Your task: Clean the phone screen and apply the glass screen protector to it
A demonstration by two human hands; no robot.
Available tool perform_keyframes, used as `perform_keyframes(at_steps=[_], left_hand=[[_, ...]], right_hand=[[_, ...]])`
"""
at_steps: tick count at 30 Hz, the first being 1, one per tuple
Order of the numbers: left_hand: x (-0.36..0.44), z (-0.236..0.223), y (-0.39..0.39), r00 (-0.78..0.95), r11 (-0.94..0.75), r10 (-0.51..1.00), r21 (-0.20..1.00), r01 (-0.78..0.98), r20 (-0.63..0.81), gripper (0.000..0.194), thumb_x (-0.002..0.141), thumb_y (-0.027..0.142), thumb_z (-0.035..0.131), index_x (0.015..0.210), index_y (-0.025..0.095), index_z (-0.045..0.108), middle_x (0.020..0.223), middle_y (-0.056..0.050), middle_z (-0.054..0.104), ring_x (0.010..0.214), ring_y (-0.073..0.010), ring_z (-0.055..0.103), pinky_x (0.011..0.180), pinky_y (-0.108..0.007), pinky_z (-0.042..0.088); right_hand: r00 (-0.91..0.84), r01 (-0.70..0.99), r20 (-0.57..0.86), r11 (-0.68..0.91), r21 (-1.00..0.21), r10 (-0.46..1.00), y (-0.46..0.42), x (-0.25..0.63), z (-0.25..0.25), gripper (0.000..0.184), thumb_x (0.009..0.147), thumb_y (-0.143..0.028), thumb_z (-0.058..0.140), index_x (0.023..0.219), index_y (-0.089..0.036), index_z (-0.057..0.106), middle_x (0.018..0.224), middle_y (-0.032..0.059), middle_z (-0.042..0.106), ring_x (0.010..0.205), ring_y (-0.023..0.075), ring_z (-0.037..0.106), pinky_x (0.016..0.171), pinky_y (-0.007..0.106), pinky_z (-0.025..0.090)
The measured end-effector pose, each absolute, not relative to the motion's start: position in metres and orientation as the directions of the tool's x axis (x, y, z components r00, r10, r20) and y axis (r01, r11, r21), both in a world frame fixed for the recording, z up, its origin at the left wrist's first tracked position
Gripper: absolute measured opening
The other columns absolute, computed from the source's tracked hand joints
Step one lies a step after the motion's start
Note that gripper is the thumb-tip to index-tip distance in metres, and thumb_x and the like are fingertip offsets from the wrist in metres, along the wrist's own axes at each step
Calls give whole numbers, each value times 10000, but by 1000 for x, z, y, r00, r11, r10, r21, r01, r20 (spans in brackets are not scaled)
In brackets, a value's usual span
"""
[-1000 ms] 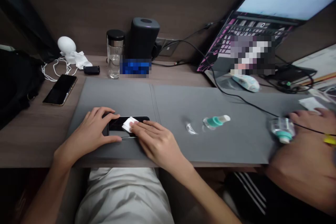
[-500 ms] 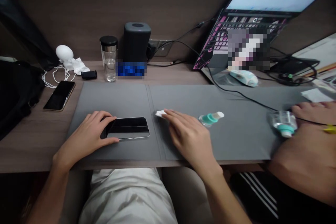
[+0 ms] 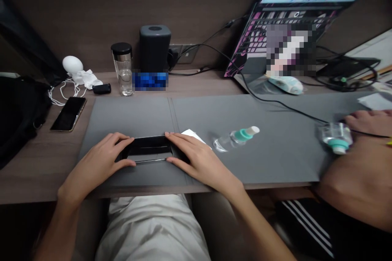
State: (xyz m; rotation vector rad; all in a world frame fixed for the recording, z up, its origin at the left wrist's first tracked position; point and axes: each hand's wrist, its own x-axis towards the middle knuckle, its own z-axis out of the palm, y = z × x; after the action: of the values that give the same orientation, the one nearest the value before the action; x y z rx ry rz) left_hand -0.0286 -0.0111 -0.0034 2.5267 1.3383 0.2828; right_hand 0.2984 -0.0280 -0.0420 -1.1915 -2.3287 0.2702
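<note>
A black smartphone (image 3: 150, 149) lies across the grey desk mat (image 3: 208, 114), its glossy face up. My left hand (image 3: 104, 153) grips its left end, thumb on the near edge and fingers on the far edge. The other end is held the same way by my right hand (image 3: 196, 153). Partly hidden behind my right hand, a folded white wipe (image 3: 194, 134) rests on the mat. Just right of it, a small clear spray bottle (image 3: 237, 138) with a teal collar and white top lies on its side.
A second phone (image 3: 69, 114) lies at the left, near white cords. Along the back stand a glass water bottle (image 3: 125, 73) and a dark cylinder (image 3: 154, 49). A tilted laptop (image 3: 260, 36), a mouse (image 3: 286, 84) and a cable occupy the right. Another person's arm (image 3: 364, 171) rests beside another clear bottle (image 3: 337, 136).
My right hand wiped the phone with the white wipe, carried it right and let it go on the mat. It then came back and took hold of the phone's right end.
</note>
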Motion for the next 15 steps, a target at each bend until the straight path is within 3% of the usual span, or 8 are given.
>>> perform_keyframes(at_steps=[4, 9, 15], left_hand=[[-26, 1, -17, 571, -566, 818, 257, 784, 60, 501, 1068, 488, 616, 1514, 263, 583, 1464, -82, 637, 1318, -278, 639, 1113, -445, 549], [-22, 6, -24, 588, -586, 808, 157, 795, 40, 501, 1085, 452, 593, 1529, 222, 570, 1511, -112, 616, 1338, -286, 640, 1101, -457, 571], [-19, 7, -27, 593, -595, 803, 124, 794, 54, 517, 1093, 427, 591, 1563, 222, 530, 1507, -125, 614, 1341, -294, 635, 1097, -458, 573]], right_hand=[[-506, 697, 388, 630, -342, 770, -27, 299, -44, 571, 1091, -430, 580, 1611, -213, 484, 1504, 144, 673, 1373, 304, 659, 1124, 536, 596], [-555, 683, 464, 697, -219, 690, -26, 296, -47, 645, 1093, -383, 574, 1675, -188, 376, 1481, 172, 686, 1353, 313, 676, 1100, 520, 615], [-579, 682, 490, 716, -146, 652, -26, 295, -48, 632, 1092, -349, 576, 1665, -162, 381, 1481, 186, 684, 1330, 323, 693, 1070, 520, 631]])
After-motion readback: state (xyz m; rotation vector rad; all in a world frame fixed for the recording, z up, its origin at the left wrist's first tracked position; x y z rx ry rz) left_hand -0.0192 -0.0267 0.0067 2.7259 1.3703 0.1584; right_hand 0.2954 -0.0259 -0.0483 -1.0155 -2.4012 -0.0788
